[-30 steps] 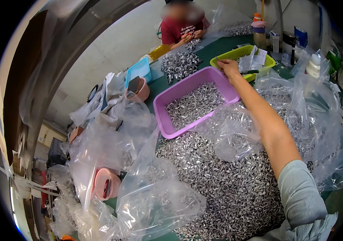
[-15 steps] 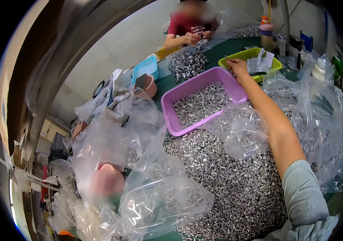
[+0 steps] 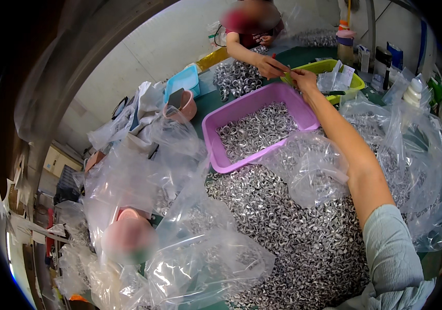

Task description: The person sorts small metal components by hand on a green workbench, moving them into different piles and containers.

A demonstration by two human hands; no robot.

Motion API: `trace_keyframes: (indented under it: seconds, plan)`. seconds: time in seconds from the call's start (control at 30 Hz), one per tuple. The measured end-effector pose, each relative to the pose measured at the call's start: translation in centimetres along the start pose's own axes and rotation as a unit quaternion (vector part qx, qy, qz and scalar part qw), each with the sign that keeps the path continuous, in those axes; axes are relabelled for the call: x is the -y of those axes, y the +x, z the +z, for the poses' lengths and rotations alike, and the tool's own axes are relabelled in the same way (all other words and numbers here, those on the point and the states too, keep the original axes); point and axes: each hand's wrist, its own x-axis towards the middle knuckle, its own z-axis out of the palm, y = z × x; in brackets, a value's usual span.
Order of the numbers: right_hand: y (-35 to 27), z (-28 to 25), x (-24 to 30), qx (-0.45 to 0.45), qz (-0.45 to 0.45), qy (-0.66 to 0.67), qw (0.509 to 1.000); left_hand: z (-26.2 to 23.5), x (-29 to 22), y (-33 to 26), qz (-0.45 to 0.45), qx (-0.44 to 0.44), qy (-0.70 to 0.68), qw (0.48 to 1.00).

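My right arm reaches far across the table, and my right hand [image 3: 305,80] is over the back right corner of a purple plastic bin [image 3: 289,93], by a yellow-green basket [image 3: 329,66]. Its fingers are pinched together; what they hold, if anything, is too small to make out. Right against my fingertips is the hand [image 3: 271,67] of a person across the table, with a thin reddish tip showing by it. Small silver ring-shaped metal pieces [image 3: 254,132] lie in the bin. A large heap of similar pieces [image 3: 303,243] spreads in front of it. My left hand is out of view.
Clear plastic bags [image 3: 205,263] cover the left side, and another bag [image 3: 316,165] lies against the bin. A pink cup [image 3: 184,107] and a blue tray [image 3: 182,82] stand at the back left. Larger rings [image 3: 237,77] are piled behind the bin. Bottles [image 3: 345,47] stand at the back right.
The person across the table has stretched a hand out to meet my right hand. My right hand has stayed near the same spot, while the whole view has shifted slightly.
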Motion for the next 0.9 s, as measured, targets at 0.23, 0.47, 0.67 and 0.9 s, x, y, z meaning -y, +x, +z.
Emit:
trace_keyframes:
  seconds: [0.23,0.47,0.67,0.9]
  plan:
    - [-0.3,0.7,0.6,-0.024,-0.031,0.051,0.998,0.1,-2.3,1.0,-0.026,-0.013,0.001,1.000]
    - [-0.9,-0.5,1.8,0.078,0.069,-0.060,0.993,-0.6,1.7,-0.3,0.022,0.026,0.001,0.999]
    - [-6.5,-0.5,7.9,0.182,0.037,-0.162,0.969,0.3,-0.9,0.6,0.028,-0.035,0.044,0.998]
    - [-22.4,-0.4,15.9,0.353,-0.250,-0.225,0.873,1.0,1.2,0.8,0.067,-0.072,-0.009,0.995]
